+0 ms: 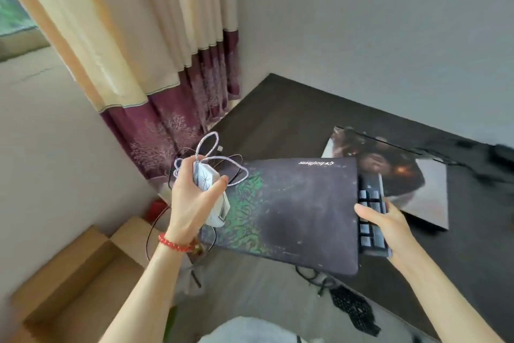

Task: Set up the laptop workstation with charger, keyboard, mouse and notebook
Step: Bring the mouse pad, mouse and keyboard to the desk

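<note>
My left hand grips a white charger block with its pale braided cable looped above my fingers. My right hand holds a dark keyboard together with a dark mouse pad with a green pattern, both lifted over the near edge of the dark desk. The pad covers most of the keyboard. A closed laptop with a picture on its lid lies on the desk behind my right hand. Neither a mouse nor a notebook is visible.
An open cardboard box stands on the floor at the lower left. A cream and purple curtain hangs at the desk's left end. Black cables dangle under the pad, a black mesh item lies below, and dark cables lie at the desk's far right.
</note>
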Available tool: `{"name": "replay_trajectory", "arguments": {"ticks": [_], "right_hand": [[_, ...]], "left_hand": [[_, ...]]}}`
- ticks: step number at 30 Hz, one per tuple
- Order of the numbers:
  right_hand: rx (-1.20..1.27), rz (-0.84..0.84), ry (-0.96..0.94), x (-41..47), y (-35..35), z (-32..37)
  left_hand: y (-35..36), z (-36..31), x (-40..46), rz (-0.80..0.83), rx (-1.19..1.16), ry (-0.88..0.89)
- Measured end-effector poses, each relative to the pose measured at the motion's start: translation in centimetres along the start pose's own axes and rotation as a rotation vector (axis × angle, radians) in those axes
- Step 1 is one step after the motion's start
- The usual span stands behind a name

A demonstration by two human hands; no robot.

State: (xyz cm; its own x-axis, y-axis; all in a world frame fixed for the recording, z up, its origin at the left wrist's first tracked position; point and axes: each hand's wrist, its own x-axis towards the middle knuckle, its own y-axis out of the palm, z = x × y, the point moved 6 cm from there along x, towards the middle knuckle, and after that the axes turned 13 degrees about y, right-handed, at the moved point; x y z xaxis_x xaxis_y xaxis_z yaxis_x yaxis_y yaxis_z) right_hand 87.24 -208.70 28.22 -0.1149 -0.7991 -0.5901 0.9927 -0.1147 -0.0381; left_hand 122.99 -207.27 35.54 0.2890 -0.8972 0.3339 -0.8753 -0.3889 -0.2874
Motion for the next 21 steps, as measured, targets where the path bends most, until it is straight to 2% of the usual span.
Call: {"name": "replay_trajectory", "arguments": {"ticks": [2,8,14,17,21], "right_hand": [[0.069,-0.066,0.023,-0.7,-6.1,-1.8],[0.227,-0.202,0.121,-2.2,-18.1,-7.8],[0.304,-0.312,0.173,-2.0,-24.1,-12.2],[0.244,-0.366,0.195,-1.1,-26.3,-13.0],[0.041,-0.363,0.26,0.7,-27.4,-13.2]], "left_hand": [[5.2,-1.1,-1.2,0.066,-0.002,0.008],[17.7,-2.1,-5.0,0.236,0.034,-0.011],[24.3,-1.1,-6.7,0.372,0.106,-0.053],[26.9,-0.8,-6.9,0.435,0.157,-0.06],[28.7,-0.9,-6.6,0.449,0.172,-0.045]]}}
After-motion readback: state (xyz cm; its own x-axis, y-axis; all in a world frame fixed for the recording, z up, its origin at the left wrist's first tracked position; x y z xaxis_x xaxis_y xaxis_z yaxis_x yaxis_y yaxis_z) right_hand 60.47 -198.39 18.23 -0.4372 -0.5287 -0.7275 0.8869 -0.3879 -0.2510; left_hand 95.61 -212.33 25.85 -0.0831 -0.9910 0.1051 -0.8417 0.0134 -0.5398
